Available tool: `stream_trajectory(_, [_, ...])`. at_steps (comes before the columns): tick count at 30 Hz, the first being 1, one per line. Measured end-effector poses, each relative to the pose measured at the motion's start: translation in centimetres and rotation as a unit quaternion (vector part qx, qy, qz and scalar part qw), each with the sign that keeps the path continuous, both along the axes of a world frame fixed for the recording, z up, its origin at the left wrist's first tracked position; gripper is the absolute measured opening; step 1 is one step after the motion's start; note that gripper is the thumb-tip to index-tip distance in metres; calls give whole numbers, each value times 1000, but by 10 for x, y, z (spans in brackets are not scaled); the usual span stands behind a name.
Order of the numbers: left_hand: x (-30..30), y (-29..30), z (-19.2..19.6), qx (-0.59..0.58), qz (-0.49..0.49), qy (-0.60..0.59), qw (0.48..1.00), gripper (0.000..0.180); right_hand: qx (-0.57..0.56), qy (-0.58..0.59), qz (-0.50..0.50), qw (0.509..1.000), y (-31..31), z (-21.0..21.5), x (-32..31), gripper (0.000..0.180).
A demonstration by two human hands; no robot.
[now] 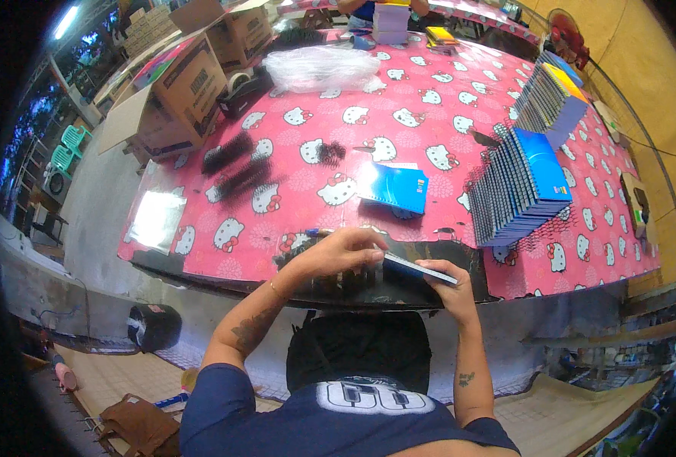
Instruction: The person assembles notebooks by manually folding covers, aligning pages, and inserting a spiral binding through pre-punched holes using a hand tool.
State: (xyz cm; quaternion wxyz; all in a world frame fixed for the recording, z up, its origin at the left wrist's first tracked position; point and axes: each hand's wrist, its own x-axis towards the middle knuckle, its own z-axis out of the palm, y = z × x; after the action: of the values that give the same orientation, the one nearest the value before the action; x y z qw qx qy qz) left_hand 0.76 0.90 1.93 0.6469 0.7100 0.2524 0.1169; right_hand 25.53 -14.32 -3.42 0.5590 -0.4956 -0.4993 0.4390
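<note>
Over the table's near edge I hold a thin notebook [418,268], tilted and seen nearly edge-on. My right hand [451,283] is closed round its right end, thumb on top. At its left end, the curled fingers of my left hand [347,253] grip the corner; what the fingertips do there is partly hidden. Just beyond lie a few blue-covered notebooks [395,189]. A tall stack of blue spiral notebooks [522,186] stands to the right. Black binding coils lie in bunches [243,180] at the left, with a small clump [330,153] nearer the middle.
A pink patterned cloth [292,221] covers the table. Open cardboard boxes [182,99], a tape dispenser [245,93] and a clear plastic bag [323,70] occupy the far left. More notebooks [553,99] stand at the far right. Another person [359,9] is at the far end.
</note>
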Motion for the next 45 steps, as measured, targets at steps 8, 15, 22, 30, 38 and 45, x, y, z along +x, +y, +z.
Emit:
stream_trajectory(8, [3, 5, -7, 153, -13, -17, 988, 28, 8, -3, 2, 1000, 0, 1, 1, 19])
stream_trajectory(15, [11, -2, 1, 409, -29, 40, 911, 31, -30, -10, -19, 999, -2, 9, -2, 21])
stream_trajectory(22, [18, -7, 1, 461, 13, -34, 887, 24, -24, -38, -31, 999, -1, 8, -2, 20])
stream_trajectory(30, [24, 2, 3, 460, -38, 11, 887, 28, -23, -50, -49, 997, -2, 10, -4, 21])
stream_trajectory(38, [34, -56, -44, 695, 120, 156, 691, 91, -46, 53, -123, 990, -14, 25, -22, 24])
stream_trajectory(45, [44, -50, -4, 633, 140, 123, 751, 72, -76, 47, -125, 988, -13, 43, -31, 24])
